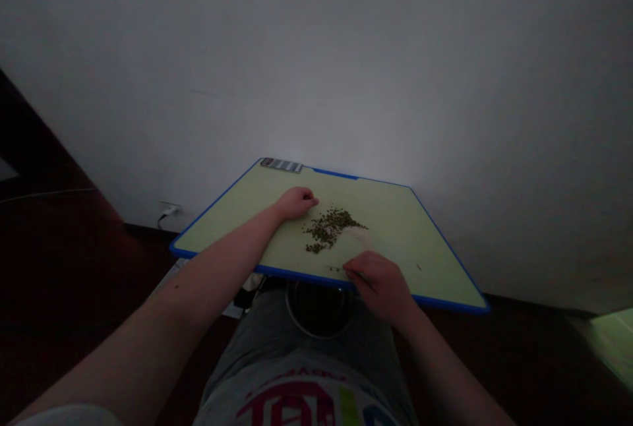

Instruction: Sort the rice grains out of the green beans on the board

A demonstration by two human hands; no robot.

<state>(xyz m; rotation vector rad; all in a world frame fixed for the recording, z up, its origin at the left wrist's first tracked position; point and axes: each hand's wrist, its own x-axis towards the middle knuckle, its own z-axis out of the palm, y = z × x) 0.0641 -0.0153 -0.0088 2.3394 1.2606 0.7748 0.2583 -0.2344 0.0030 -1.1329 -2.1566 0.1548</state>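
Note:
On a pale yellow-green board with a blue rim (pixel 448 254) lies a loose heap of small dark seeds or beans (pixel 330 228). A pale, fine heap (pixel 358 235) touches its right side. My left hand (pixel 297 203) rests at the heap's upper left, its fingers curled and pressed together; whatever they may hold is hidden. Near the front edge, my right hand (pixel 380 283) is closed in a pinch on a thin stick-like tool (pixel 334 268) that points left. A few dark seeds lie along its tip. The dim light hides the tool's exact kind.
A dark round bowl (pixel 320 310) with a shiny rim sits on my lap, under the board's front edge. A phone (pixel 281 165) lies at the far left corner. A dark sliver (pixel 419 268) is on the right. The grey wall (pixel 346 70) stands behind the board.

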